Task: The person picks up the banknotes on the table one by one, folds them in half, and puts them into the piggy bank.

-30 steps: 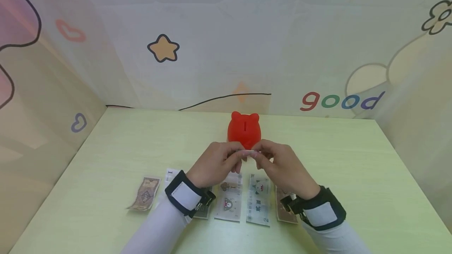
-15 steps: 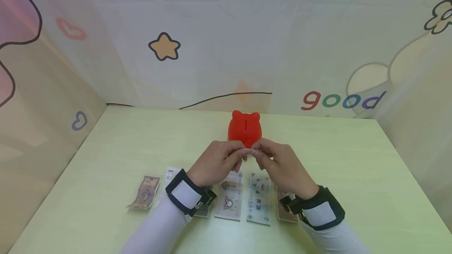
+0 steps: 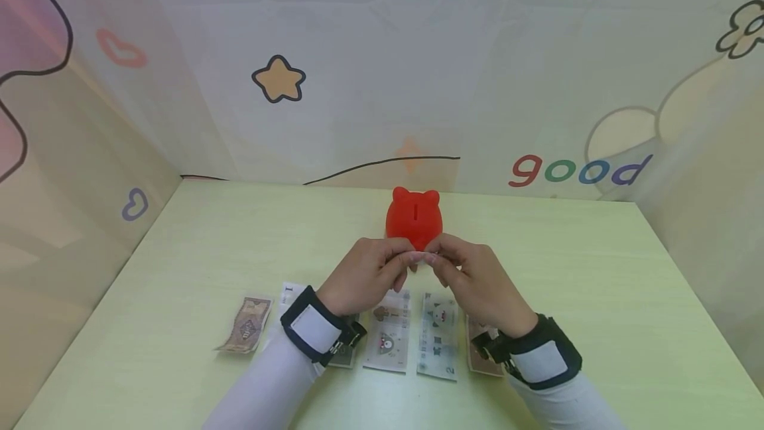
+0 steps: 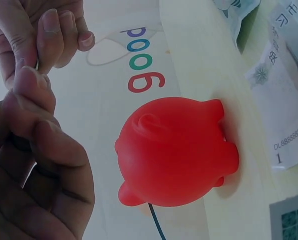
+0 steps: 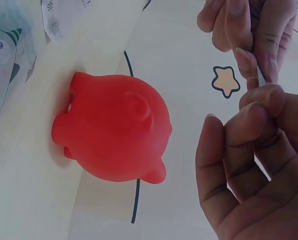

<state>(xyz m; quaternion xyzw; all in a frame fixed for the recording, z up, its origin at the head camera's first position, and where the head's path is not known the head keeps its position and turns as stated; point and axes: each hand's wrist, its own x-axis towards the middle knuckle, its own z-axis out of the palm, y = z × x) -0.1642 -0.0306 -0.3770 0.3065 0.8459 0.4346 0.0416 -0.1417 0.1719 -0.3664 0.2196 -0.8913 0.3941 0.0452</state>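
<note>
Both hands meet at the fingertips in front of the red piggy bank [image 3: 414, 217], above the table. My left hand [image 3: 367, 274] pinches one end of a thin pale slip of paper [image 5: 261, 77] between thumb and fingers. The other end is pinched by my right hand [image 3: 480, 281]. Only a narrow edge of the slip shows; the fingers cover most of it, so its print is hidden. The piggy bank stands upright just beyond the hands, apart from them, its coin slot facing up.
Several banknotes lie in a row nearer the person: a creased brown note [image 3: 246, 327], a pale 1 note [image 3: 386, 344], a 2 note [image 3: 438, 337] and a brown note [image 3: 485, 360] partly under the right wrist. Behind the table [image 3: 597, 297] rises a printed backdrop [image 3: 382, 71].
The hands stay in nearly the same place. The white edge between the thumbs, visible a second ago, is now mostly covered by the fingertips, which sit slightly closer together.
</note>
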